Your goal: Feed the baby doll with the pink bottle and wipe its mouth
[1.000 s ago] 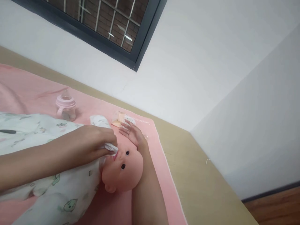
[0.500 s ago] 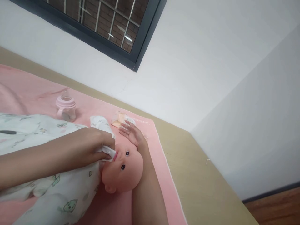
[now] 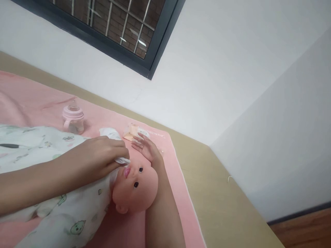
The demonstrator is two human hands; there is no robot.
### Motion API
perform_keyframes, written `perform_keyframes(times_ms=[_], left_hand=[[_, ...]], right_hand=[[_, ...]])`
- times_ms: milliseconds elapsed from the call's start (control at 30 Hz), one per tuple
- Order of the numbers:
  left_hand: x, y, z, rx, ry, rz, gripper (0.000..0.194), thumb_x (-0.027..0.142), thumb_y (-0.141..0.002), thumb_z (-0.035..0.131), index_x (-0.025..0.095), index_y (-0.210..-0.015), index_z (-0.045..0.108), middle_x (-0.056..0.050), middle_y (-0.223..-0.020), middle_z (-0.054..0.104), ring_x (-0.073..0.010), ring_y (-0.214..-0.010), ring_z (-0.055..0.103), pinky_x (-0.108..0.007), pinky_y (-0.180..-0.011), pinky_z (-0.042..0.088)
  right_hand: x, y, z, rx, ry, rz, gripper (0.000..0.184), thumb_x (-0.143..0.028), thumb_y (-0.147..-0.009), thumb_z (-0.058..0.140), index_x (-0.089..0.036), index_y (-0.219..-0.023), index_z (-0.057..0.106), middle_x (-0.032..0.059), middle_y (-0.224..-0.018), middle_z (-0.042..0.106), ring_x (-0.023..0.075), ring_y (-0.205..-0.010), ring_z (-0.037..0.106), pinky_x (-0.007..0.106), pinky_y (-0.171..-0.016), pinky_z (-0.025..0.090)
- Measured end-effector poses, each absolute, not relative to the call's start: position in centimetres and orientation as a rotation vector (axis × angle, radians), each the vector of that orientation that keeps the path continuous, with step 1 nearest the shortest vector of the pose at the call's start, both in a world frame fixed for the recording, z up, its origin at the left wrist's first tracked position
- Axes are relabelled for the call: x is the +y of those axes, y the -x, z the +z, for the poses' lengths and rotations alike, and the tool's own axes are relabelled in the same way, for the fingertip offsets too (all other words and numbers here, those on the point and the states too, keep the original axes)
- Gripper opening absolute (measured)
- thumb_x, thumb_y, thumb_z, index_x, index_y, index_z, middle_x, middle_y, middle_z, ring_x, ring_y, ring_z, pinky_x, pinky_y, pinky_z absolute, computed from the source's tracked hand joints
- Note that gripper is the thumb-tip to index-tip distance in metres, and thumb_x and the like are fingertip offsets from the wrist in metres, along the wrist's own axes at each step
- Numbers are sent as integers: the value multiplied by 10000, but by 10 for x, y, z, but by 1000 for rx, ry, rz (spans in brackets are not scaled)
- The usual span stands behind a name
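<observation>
Baby doll: lying face up on the pink blanket, in a white printed outfit, its head by the right forearm, which passes behind the crown.
Left hand: fingers pinched around a folded white wipe, over the doll's chin and upper chest.
Wipe: its tip pokes out just beside the pink mouth; whether it touches the cheek, I cannot tell.
Right hand: palm up, fingers spread and loosely curled, gripping nothing.
Peach-and-white packet: behind the right fingertips; contact is unclear.
Feeding bottle: upright on the blanket near the outfit, pink collar and handle, well apart from both hands.
Desk: pale wood, bare beyond the blanket's edge, against the white wall.
Step in hand: judging by the wipe's place, dabbing around the mouth.
Next move calls for: light pressure at the lips, with the forearm steady so the round head does not roll.
</observation>
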State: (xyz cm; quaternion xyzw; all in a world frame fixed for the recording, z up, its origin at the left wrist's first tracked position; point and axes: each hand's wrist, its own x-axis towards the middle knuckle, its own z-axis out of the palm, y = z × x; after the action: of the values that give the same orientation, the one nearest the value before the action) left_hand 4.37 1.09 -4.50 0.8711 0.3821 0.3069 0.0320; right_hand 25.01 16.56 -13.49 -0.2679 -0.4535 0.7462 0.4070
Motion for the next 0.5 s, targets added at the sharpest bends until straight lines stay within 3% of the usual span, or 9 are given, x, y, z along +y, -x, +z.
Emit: perform_keyframes(times_ms=[500], left_hand=[[15, -48, -58, 1221, -2894, 1003, 273, 151, -836, 358, 208, -771, 617, -9, -736, 593, -186, -625, 478, -298, -595, 307]], right_hand=[[164, -250, -134, -1162, 673, 1872, 417, -367, -749, 684, -204, -1115, 570, 66, -1129, 631, 195, -954, 636, 445, -1042, 401]])
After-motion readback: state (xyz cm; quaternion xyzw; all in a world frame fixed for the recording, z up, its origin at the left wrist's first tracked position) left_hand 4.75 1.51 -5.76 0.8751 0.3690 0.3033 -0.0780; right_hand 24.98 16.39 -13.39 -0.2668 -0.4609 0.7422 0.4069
